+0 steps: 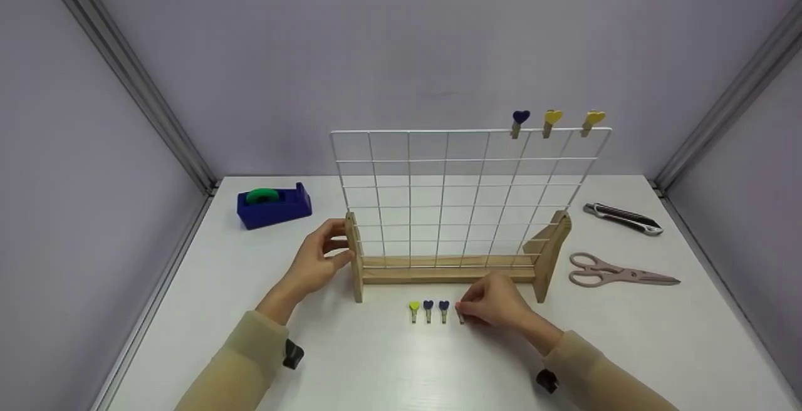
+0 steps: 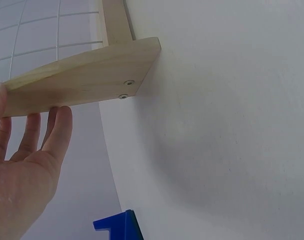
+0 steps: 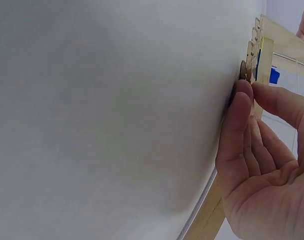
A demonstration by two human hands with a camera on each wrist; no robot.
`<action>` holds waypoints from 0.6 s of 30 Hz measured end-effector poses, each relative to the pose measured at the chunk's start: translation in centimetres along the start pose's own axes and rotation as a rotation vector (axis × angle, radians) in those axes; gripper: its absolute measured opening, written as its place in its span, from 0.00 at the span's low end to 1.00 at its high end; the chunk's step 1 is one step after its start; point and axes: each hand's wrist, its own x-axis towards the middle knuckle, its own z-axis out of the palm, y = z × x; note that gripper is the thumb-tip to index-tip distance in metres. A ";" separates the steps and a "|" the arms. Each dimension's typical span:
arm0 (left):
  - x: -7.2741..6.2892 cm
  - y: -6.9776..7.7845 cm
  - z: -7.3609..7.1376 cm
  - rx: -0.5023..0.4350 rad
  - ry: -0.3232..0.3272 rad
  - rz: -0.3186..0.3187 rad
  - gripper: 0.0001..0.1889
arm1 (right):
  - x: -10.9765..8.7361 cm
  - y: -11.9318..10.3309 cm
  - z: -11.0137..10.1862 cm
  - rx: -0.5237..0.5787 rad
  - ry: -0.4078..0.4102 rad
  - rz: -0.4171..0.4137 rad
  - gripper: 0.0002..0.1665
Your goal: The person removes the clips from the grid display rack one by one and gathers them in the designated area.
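My left hand (image 1: 313, 262) grips the left wooden side piece (image 1: 355, 267) of a stand that holds up a white wire grid (image 1: 432, 131). In the left wrist view its fingers curl against one edge of that side piece (image 2: 81, 80), with the thumb opposite. At the front of the stand, my right hand (image 1: 498, 303) pinches a small wooden clothespin (image 1: 461, 317) with a reddish top between thumb and fingertips, close to the table. Beside it lie a yellow heart clothespin (image 1: 414, 308) and two dark blue heart clothespins (image 1: 428, 307) in a row.
Along the grid's top right are clipped one dark blue heart clothespin (image 1: 520, 118) and two yellow heart clothespins (image 1: 552, 118). A blue tape dispenser (image 1: 276, 208) stands at the back left. Scissors (image 1: 617, 272) and a utility knife (image 1: 623, 218) lie to the right.
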 end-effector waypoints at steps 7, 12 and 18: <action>0.0 -0.1 0.1 0.000 0.000 -0.007 0.27 | -0.3 -0.2 -0.7 -0.015 0.013 0.001 0.07; 0.0 0.0 0.2 0.001 0.001 -0.006 0.28 | -1.1 -0.5 -2.1 -0.079 0.021 -0.067 0.05; 0.0 0.0 0.0 0.011 -0.001 -0.002 0.27 | -2.6 -2.1 -5.3 -0.153 0.055 -0.305 0.05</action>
